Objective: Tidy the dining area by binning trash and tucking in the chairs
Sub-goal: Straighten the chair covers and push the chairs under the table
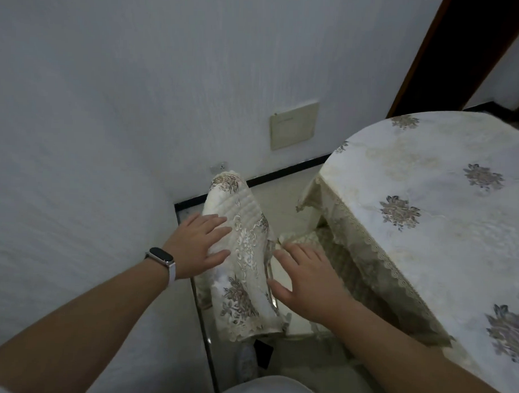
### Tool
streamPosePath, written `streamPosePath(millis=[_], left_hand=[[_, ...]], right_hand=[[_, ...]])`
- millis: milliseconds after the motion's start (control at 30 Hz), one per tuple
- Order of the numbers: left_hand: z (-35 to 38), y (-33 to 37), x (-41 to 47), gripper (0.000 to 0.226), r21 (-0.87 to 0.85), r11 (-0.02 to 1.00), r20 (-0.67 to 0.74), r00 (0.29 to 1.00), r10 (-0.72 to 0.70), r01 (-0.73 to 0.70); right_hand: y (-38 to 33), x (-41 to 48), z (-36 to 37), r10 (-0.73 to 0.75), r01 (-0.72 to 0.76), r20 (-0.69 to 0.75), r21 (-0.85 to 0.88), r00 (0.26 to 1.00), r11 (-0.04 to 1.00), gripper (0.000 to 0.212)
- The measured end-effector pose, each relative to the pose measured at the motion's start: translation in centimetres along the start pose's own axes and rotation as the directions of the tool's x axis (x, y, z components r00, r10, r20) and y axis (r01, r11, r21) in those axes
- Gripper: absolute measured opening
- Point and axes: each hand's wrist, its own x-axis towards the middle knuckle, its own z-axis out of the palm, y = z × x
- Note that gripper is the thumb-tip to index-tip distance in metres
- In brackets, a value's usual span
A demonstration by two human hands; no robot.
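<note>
**Controller:** Report the chair's position.

**Operator:** I see the chair (247,251), under a floral lace cover, standing between the wall (108,117) and the bench (428,208). Its backrest is nearest me. Its seat cushion (302,236) lies just beside the hanging hem of the bench cloth.

**Controller:** Left grip?

**Operator:** My left grip (199,247) lies flat on the left side of the backrest, fingers straight, clasping nothing. There is a band (161,257) on that wrist.

**Controller:** Right grip?

**Operator:** My right grip (305,281) is spread wide and holds nothing. It sits at the backrest's right edge, between the chair and the bench. I cannot tell whether it touches the cover.
</note>
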Motion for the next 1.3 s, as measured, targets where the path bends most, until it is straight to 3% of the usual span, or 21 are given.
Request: streamPosePath(millis=[167, 267, 400, 567, 833, 1033, 1300], left_hand=[[1.3, -4.9, 1.8, 0.065, 0.060, 0.996, 0.101, 0.993, 0.057, -0.063], [1.7, -7.5, 3.0, 0.076, 0.011, 0.994, 0.187, 0.976, 0.108, -0.112], [2.5, -10.2, 4.4, 0.080, -0.034, 0.966, 0.231, 0.939, 0.256, -0.255], [3.2, -12.3, 5.6, 0.085, -0.034, 0.888, 0.174, 0.872, 0.457, -0.459], [4.6, -13.3, 7.4, 0.093, -0.071, 0.803, 0.125, 0.794, 0.595, -0.591], [5.9, -13.6, 8.1, 0.092, -0.122, 0.782, 0.023, 0.786, 0.618, -0.611], [6.3, -13.0, 8.8, 0.092, -0.203, 0.806, -0.036, 0.827, 0.562, -0.556]], right_hand=[[-2.4, 3.1, 1.9, -0.011, 0.009, 0.045, 0.031, 0.999, 0.999, 0.056], [-3.8, 4.6, 3.3, 0.020, -0.026, 0.076, 0.076, 0.997, 0.997, 0.058], [-6.2, 6.2, 5.2, 0.098, -0.116, 0.109, 0.182, 0.989, 0.976, 0.059], [-8.6, 7.4, 7.0, 0.136, -0.184, 0.176, 0.298, 0.975, 0.937, 0.062], [-10.6, 8.4, 8.3, 0.239, -0.318, 0.266, 0.311, 0.934, 0.896, 0.076], [-11.0, 9.1, 7.9, 0.303, -0.397, 0.311, 0.305, 0.901, 0.866, 0.070], [-9.7, 9.0, 7.9, 0.362, -0.435, 0.252, 0.369, 0.897, 0.821, 0.073]])
